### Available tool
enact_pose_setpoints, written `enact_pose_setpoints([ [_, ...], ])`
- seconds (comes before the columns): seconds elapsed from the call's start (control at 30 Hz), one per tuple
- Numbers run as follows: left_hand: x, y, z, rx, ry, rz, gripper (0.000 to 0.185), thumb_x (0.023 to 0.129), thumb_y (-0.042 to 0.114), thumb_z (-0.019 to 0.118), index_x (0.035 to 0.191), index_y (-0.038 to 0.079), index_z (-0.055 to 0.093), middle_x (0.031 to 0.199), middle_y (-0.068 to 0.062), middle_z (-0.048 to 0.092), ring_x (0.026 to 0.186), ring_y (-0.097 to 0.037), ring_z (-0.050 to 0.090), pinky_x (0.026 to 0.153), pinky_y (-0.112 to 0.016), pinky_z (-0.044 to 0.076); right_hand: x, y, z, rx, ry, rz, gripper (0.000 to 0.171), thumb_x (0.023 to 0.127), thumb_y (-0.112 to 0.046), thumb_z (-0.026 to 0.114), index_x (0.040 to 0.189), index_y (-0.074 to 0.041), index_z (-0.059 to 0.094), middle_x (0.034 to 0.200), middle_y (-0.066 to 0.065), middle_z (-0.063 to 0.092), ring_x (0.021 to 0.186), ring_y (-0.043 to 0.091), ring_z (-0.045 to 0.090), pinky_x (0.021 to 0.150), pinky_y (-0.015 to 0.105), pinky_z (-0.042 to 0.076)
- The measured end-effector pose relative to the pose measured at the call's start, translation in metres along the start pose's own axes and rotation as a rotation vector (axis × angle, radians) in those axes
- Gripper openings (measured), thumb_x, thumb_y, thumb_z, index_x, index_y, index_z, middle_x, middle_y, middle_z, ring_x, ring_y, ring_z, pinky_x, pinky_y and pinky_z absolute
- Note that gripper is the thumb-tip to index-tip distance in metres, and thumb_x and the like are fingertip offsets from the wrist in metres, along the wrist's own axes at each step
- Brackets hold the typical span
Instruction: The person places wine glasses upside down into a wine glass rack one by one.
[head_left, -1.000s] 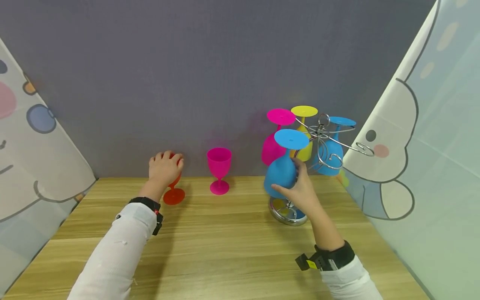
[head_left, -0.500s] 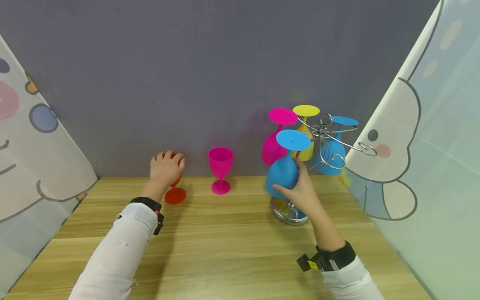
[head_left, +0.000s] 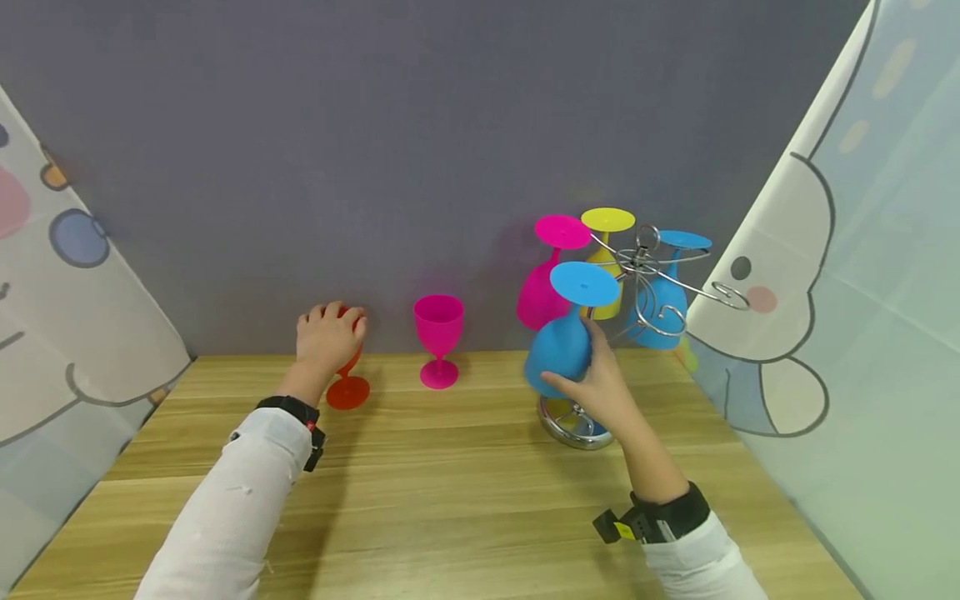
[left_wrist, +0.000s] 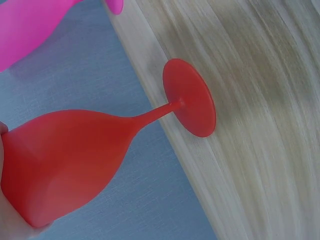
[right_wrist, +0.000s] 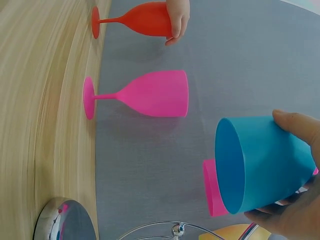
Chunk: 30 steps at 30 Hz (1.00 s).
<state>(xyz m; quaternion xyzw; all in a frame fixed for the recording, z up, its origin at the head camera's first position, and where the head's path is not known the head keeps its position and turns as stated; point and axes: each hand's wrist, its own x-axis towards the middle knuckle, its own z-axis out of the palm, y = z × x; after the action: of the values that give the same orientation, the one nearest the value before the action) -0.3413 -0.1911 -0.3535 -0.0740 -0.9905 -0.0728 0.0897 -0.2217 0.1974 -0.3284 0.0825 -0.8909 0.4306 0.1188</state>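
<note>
Broadly, a grey backdrop (head_left: 375,150) rises behind the wooden table (head_left: 450,508), and on the table's right part stands a wire rack (head_left: 637,262) with a round metal base. Right at that rack is the held blue goblet (head_left: 561,354), upside down, its long axis near upright but leaning, foot up and to the right, mouth down and to the left. It lies just left of the rack's hub as the head view shows it, with the base below; whether its stem touches a wire arm I cannot tell. The right hand (head_left: 606,387) is the nearer one, coming from the near right, its grip wrapped round the bowl with the thumb on the near side.

Close behind the held one, a hanging pink goblet (head_left: 542,298) and a yellow goblet (head_left: 609,220) crowd the far side, both inverted; a farther blue goblet (head_left: 662,312) hangs beyond the hub. Curl-ended arms reach out to the right.

Well apart on the left, the left hand (head_left: 326,337) has its grip curled over the bowl of an upright red goblet (left_wrist: 75,160). Between the hands, near the backdrop, stands an upright pink goblet (head_left: 438,327), touched by neither.
</note>
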Motion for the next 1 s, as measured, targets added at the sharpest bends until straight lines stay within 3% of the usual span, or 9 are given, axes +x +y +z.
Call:
enact_pose_setpoints([
  [0.4,0.000,-0.004,0.004,0.001,0.010,-0.003,0.046,0.104,0.035,0.027,0.141,0.015,0.044,0.148,-0.024,0.033,0.133,-0.051,0.027,0.109,-0.067,0.023,0.000,0.001,0.001,0.031,-0.017,-0.054,0.099,0.084,-0.021,0.076,0.153,-0.003,0.008,0.154,0.027,0.019,0.138,0.051,0.029,0.106,0.066,0.033],
  [0.63,0.000,-0.002,0.004,-0.006,0.017,-0.004,0.046,0.104,0.035,0.026,0.141,0.014,0.043,0.148,-0.024,0.033,0.133,-0.051,0.027,0.109,-0.066,0.023,0.000,0.002,-0.003,0.054,-0.010,-0.114,0.096,0.084,-0.019,0.076,0.154,-0.007,0.011,0.155,0.022,0.022,0.139,0.045,0.031,0.109,0.062,0.032],
  [1.0,0.000,-0.001,0.003,-0.007,0.030,0.003,0.046,0.104,0.035,0.026,0.140,0.014,0.044,0.146,-0.024,0.034,0.132,-0.051,0.027,0.108,-0.066,0.023,-0.004,0.000,-0.014,-0.015,0.003,-0.158,0.096,0.083,-0.016,0.077,0.152,-0.003,0.013,0.156,0.021,0.023,0.140,0.044,0.032,0.109,0.061,0.032],
])
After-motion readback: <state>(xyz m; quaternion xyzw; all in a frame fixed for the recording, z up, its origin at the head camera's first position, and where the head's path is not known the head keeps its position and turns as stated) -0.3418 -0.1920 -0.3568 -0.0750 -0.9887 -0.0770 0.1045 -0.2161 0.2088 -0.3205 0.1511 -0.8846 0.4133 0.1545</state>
